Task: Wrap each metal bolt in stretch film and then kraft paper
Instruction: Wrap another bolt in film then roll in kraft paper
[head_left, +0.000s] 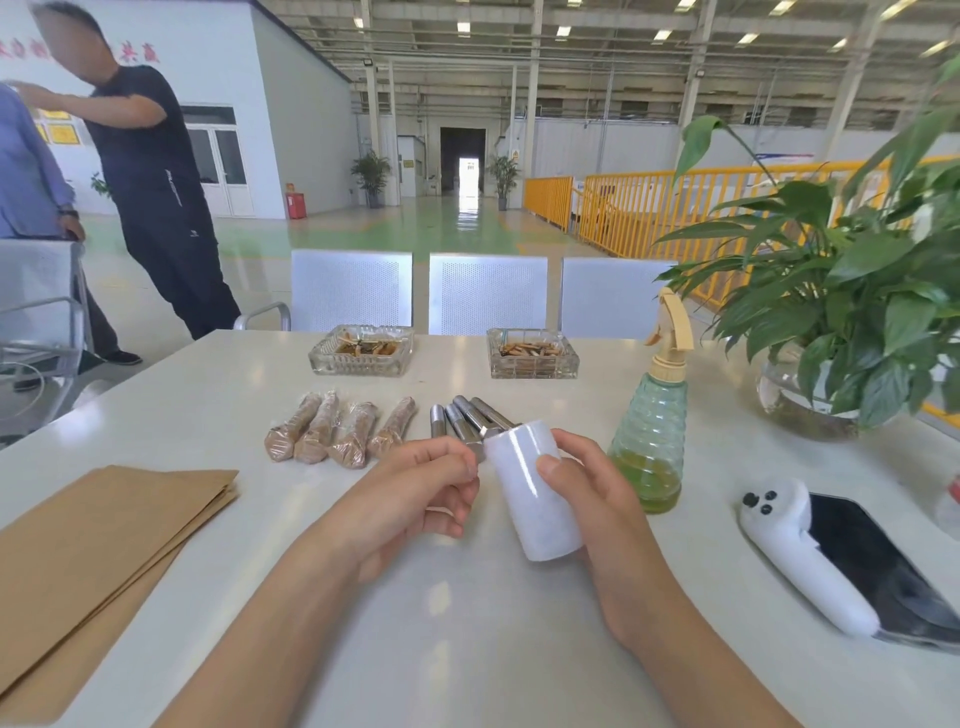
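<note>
Presently I hold the stretch film roll (532, 491) above the table (467, 623), tilted, near the centre of view; my right hand (587, 499) is clamped round it, thumb across its face. My left hand (415, 493) sits at the roll's nine o'clock, fingers curled with the fingertips at its upper edge, apparently picking for the film's free end; whether any film is pinched I cannot tell. At twelve o'clock from the roll lie the bare metal bolts (462, 418), partly hidden behind it. At ten o'clock is a row of four wrapped bolts (337, 428), finished in brown paper. The kraft paper sheets (104, 540) are stacked at eight o'clock, untouched. I judge the film stage for the next bolt is just opening. The next move calls for freeing a length of film, then bringing one bare bolt to it. Further out, a spray bottle (652, 431) stands at three o'clock, two glass ashtrays (363, 351) at twelve.
</note>
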